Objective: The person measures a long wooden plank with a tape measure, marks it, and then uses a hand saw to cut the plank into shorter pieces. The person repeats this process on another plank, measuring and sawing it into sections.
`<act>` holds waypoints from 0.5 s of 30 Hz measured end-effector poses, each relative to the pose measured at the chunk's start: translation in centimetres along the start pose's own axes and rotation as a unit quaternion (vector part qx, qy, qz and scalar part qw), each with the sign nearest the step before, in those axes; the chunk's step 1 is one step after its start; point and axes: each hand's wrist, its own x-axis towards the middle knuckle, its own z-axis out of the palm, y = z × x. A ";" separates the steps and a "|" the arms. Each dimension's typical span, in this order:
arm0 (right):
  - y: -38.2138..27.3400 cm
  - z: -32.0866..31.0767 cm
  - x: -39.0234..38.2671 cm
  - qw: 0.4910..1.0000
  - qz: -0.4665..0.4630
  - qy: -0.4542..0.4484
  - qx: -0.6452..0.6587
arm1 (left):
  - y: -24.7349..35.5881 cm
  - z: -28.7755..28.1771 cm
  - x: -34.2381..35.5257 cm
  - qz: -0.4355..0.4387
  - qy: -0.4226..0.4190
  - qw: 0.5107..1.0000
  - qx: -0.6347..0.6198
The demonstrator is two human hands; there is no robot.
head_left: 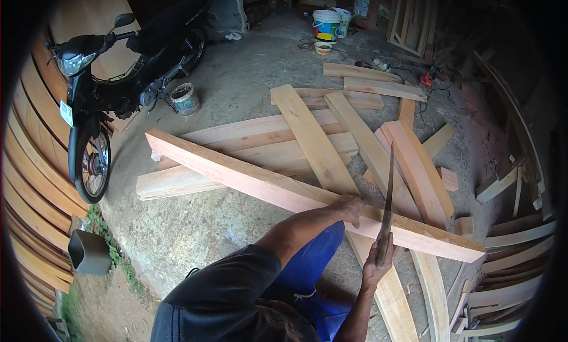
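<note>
A long squared wooden beam [236,174] slants across in front of me, resting over other boards, its left end farther away. My left hand [348,210] grips it right of its middle, with fingers bent over the top and near edge. My right hand [377,263] is closed around the wooden handle of what looks like a handsaw [390,185], seen almost edge-on. Its narrow blade points up and away, passing over the beam in the picture; whether it touches the wood I cannot tell. Under the beam, a pale plank [307,138] runs crosswise.
Several loose boards [408,164] lie criss-crossed on the concrete floor. A black motorcycle [118,76] stands at the left, beside a paint bucket [185,99]. More buckets [327,23] are at the back. Stacked timber lines both sides. A red power tool [425,80] with a cord sits far right.
</note>
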 end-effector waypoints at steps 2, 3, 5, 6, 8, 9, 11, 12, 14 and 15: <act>-0.6 0.7 0.0 1.000 0.018 -0.005 0.020 | -1.0 -0.1 -0.7 0.014 0.043 0.999 -0.001; -0.8 0.9 -0.2 0.999 0.031 -0.005 0.027 | -1.2 0.0 -1.1 0.024 0.061 0.998 -0.002; -1.2 1.9 0.0 0.999 0.045 -0.007 0.026 | -2.2 -0.5 -1.7 0.008 0.071 0.997 0.001; -1.2 1.9 0.6 0.999 0.047 -0.006 0.026 | -2.3 -1.0 -1.6 0.009 0.076 0.997 0.001; -1.9 2.6 1.2 0.998 0.041 -0.015 0.039 | -3.3 -2.1 -2.1 -0.004 0.058 0.998 0.001; -2.0 2.7 1.3 0.998 0.045 -0.017 0.045 | -2.9 -2.6 -2.2 -0.007 0.055 0.998 0.006; -1.0 3.4 1.3 0.994 0.060 -0.013 0.092 | -2.7 -3.0 -2.1 -0.027 0.049 0.998 0.017; -0.4 3.5 0.9 0.992 0.072 -0.011 0.105 | -2.6 -3.0 -2.0 -0.035 0.044 0.998 0.023; 0.4 3.4 0.9 0.971 0.172 -0.015 0.166 | -3.3 -3.6 -1.0 -0.049 -0.007 0.998 0.024; 0.1 3.2 1.5 0.966 0.182 -0.001 0.182 | -3.6 -3.8 -0.4 -0.057 -0.010 0.998 0.017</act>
